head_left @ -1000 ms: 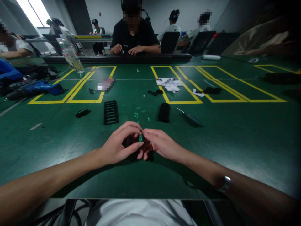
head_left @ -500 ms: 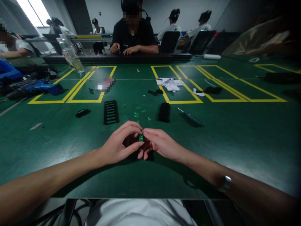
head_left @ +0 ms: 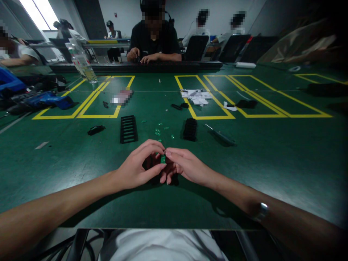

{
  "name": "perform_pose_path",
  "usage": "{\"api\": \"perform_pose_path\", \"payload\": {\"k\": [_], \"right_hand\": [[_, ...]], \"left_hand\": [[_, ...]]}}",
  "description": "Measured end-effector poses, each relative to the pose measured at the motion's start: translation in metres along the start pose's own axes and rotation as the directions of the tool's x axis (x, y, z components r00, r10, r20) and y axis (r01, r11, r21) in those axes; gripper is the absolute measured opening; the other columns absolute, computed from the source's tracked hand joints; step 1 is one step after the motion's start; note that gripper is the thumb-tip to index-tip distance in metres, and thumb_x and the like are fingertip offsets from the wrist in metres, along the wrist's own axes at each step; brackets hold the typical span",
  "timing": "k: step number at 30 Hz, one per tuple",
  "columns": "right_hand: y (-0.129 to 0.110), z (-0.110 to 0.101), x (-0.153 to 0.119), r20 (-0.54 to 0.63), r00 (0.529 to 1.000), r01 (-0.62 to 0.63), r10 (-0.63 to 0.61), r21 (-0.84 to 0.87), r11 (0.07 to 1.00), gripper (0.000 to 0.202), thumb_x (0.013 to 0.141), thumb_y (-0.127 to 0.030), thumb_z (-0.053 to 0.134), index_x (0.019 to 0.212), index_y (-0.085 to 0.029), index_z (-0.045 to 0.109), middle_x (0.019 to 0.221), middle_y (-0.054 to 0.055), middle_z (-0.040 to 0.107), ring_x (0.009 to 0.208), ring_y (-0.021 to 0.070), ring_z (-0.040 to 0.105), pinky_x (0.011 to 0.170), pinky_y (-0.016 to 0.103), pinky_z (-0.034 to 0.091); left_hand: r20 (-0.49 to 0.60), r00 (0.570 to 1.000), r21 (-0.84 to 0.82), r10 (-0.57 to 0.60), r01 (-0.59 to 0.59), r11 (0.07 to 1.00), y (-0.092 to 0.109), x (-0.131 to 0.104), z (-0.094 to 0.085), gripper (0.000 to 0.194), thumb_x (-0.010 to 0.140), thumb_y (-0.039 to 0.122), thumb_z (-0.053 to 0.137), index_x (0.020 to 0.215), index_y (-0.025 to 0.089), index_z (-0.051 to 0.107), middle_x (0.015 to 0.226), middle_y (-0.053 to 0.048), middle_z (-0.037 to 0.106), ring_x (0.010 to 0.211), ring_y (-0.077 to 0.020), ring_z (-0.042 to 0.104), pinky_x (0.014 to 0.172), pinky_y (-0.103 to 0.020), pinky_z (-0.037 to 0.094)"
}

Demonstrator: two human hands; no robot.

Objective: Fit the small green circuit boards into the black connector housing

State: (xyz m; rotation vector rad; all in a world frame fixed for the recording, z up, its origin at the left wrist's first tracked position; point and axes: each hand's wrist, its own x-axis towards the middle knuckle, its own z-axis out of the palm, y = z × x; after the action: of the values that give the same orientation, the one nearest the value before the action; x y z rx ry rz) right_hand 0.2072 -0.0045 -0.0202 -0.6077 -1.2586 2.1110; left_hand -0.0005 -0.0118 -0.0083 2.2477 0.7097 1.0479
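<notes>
Between my hands is a small green circuit board [head_left: 163, 159], close above the green table. My left hand [head_left: 144, 161] grips it, thumb at its lower edge and fingertips near its top. My right hand [head_left: 185, 163] meets it from the other side, thumb and forefinger pinched at the board's upper end on a small dark bit that I cannot make out. Past my fingers lie several loose green circuit boards [head_left: 157, 132]. A black slotted tray [head_left: 128, 129] is beyond my left hand, and a black ribbed block [head_left: 189, 129] beyond my right.
A screwdriver [head_left: 220, 135] lies to the right, a small black part [head_left: 96, 130] to the left. Farther back are crumpled white paper [head_left: 196, 96], a plastic bottle [head_left: 88, 72] and blue-and-black tools [head_left: 54, 100]. Across the table sits a person in black [head_left: 154, 40].
Both hands and the small green board stay almost exactly where they were. The person opposite has shifted very slightly.
</notes>
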Motion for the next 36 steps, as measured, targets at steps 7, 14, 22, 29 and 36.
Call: {"api": "perform_pose_path", "payload": {"k": [7,14,22,29,36], "right_hand": [[0.0002,0.0001,0.0002,0.001,1.000,-0.007,0.007,0.000,1.000,0.028,0.100,-0.042,0.056,0.100,-0.014,0.056,0.072,0.006,0.070,0.066,0.0187,0.075,0.057,0.024,0.059],[-0.0021,0.0020,-0.0003,-0.007,1.000,-0.009,0.009,-0.020,1.000,0.030,0.101,-0.043,0.053,0.103,-0.013,0.057,0.073,0.007,0.071,0.067,0.0182,0.075,0.058,0.024,0.059],[-0.0012,0.0001,-0.0006,0.003,1.000,-0.009,0.009,-0.027,1.000,0.031,0.101,-0.044,0.054,0.100,-0.013,0.057,0.074,0.007,0.070,0.067,0.0186,0.074,0.059,0.025,0.059],[-0.0031,0.0005,-0.0016,0.008,1.000,-0.007,0.008,-0.046,0.999,0.025,0.100,-0.038,0.057,0.100,-0.014,0.057,0.077,0.006,0.070,0.069,0.0186,0.074,0.059,0.026,0.059],[0.0009,0.0000,0.0015,0.003,1.000,-0.005,0.005,0.021,1.000,0.032,0.100,-0.046,0.055,0.102,-0.013,0.056,0.072,0.007,0.072,0.065,0.0189,0.075,0.056,0.025,0.059]], "left_hand": [[0.003,1.000,0.006,0.002,-0.002,1.000,-0.0012,0.0003,0.0006,0.029,0.088,0.015,0.068,0.115,0.016,0.058,0.119,-0.010,0.059,0.100,-0.0163,0.058,0.085,-0.030,0.052],[0.008,1.000,0.008,0.000,0.000,1.000,-0.0011,0.0011,-0.0005,0.028,0.088,0.015,0.068,0.114,0.016,0.058,0.118,-0.010,0.059,0.100,-0.0161,0.058,0.085,-0.030,0.052],[0.006,1.000,0.007,-0.001,0.001,1.000,-0.0018,0.0014,0.0000,0.026,0.089,0.018,0.067,0.114,0.016,0.059,0.118,-0.011,0.059,0.099,-0.0171,0.059,0.084,-0.030,0.052],[-0.004,1.000,0.013,-0.005,0.005,1.000,-0.0022,0.0000,0.0000,0.026,0.090,0.020,0.067,0.114,0.017,0.059,0.120,-0.012,0.059,0.102,-0.0190,0.059,0.084,-0.032,0.053],[0.007,1.000,0.001,0.011,-0.011,1.000,-0.0018,-0.0007,-0.0004,0.026,0.091,0.019,0.066,0.115,0.017,0.058,0.119,-0.012,0.058,0.097,-0.0176,0.058,0.083,-0.032,0.053]]}}
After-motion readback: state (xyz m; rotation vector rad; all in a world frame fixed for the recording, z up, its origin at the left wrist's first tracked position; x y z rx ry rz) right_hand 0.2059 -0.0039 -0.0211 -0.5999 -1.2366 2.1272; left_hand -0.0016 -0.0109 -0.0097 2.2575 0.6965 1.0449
